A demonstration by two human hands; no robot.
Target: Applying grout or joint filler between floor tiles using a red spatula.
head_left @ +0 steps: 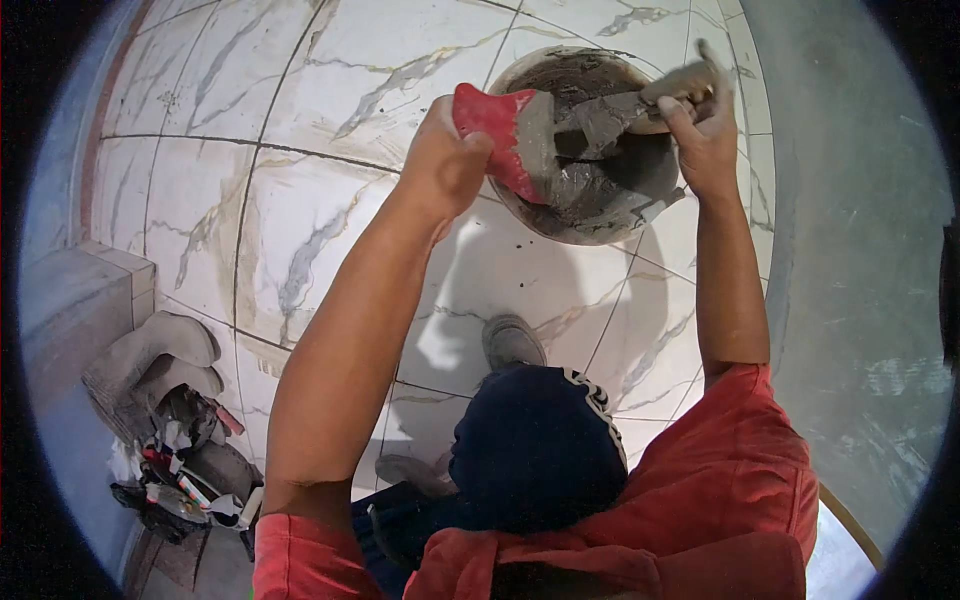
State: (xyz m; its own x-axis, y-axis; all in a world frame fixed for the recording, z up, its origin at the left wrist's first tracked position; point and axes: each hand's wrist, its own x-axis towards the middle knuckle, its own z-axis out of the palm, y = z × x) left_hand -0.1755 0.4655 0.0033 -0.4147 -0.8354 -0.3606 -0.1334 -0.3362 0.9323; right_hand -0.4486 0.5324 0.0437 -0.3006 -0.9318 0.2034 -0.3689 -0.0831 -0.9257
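My left hand is closed around a red plastic spreader, whose far edge is coated with grey mortar. In my right hand is a trowel, its blade smeared with wet mortar and pointing left toward the spreader. Both tools are above a round bucket standing on the floor. Grey mortar lies inside it and sticks to its walls. The trowel blade is close to the spreader's coated edge; whether they touch I cannot tell.
Marbled white tiles cover the floor, with my shoe on them below the bucket. At left, grey boots and a heap of tools and bags lie by a tiled step. A grey surface runs along the right.
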